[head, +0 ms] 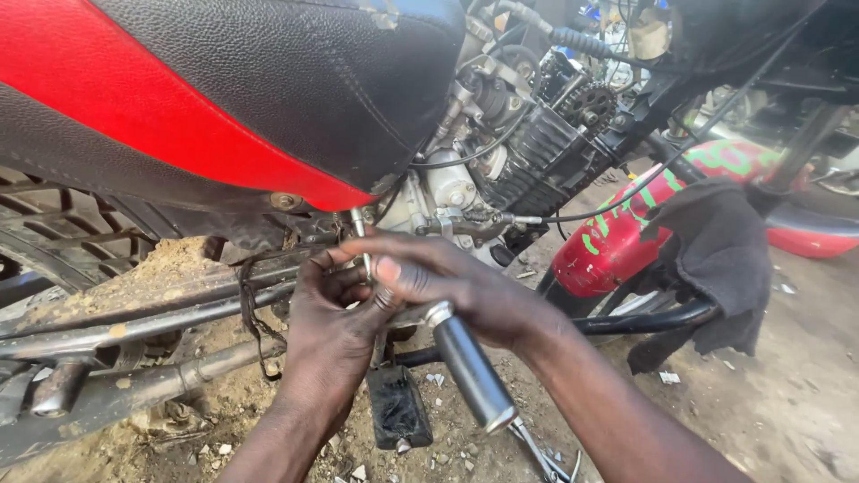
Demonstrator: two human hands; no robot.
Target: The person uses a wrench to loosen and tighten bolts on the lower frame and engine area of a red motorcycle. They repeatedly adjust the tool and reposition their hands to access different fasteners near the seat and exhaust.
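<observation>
A motorcycle lies tilted before me, its red and black seat (224, 89) filling the upper left and its bare engine (519, 134) at the top centre. My left hand (333, 331) and my right hand (447, 282) meet below the seat, both pinching a thin metal rod (361, 234) that rises toward the frame. The fingers of both hands are closed around that rod. A grey footpeg (470, 371) sticks out just under my right wrist.
Mud-caked frame tubes (134, 326) run to the left beside the rear tyre (63, 233). A black pedal (398, 407) lies on the dirt below. A red fuel tank (626, 233) rests on the ground at right, with a dark rag (716, 259) draped over a bar.
</observation>
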